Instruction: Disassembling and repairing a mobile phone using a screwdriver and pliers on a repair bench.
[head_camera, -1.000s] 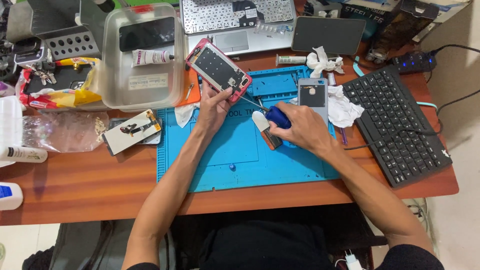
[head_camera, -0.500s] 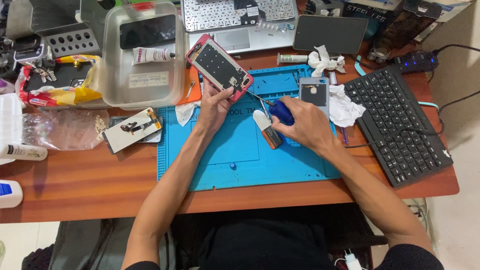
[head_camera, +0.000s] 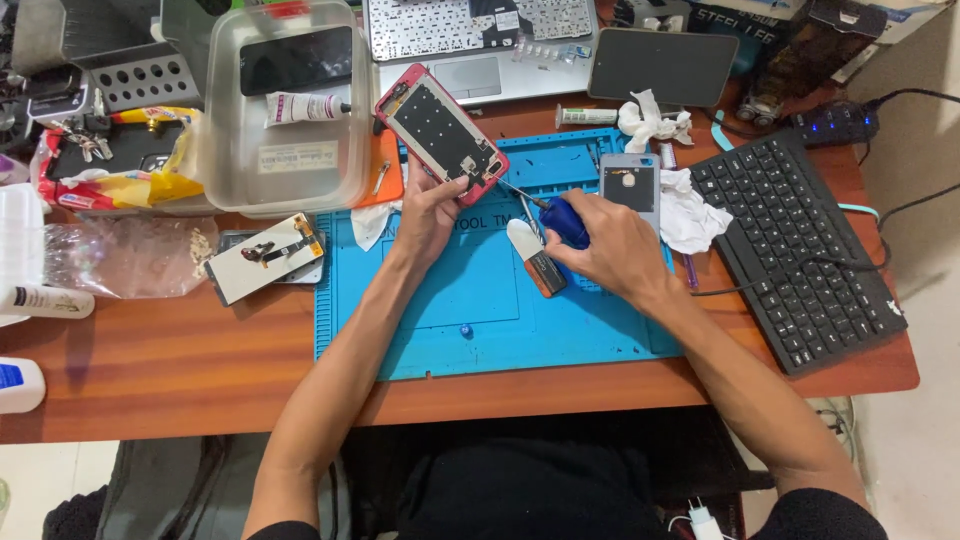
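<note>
My left hand (head_camera: 428, 208) holds the lower corner of a red-framed phone chassis (head_camera: 438, 132), its dark inner side up, tilted above the blue work mat (head_camera: 450, 300). A blue-handled screwdriver (head_camera: 560, 218) is gripped in my right hand (head_camera: 610, 250), its thin tip pointing at the chassis's lower edge. Under that hand lies a white and orange flat tool (head_camera: 535, 255) on the mat. A silver phone back cover (head_camera: 630, 185) rests on the mat's far right side.
A clear plastic tub (head_camera: 285, 110) with a phone and a glue tube sits at far left. Black keyboard (head_camera: 800, 250) on the right, laptop (head_camera: 470, 40) and dark tablet (head_camera: 662, 65) behind, crumpled tissues (head_camera: 690, 215), a phone screen part (head_camera: 265, 258), bottles at the left edge.
The screwdriver tip has stayed at the chassis's lower edge; both hands shifted only slightly. The view has moved a little closer.
</note>
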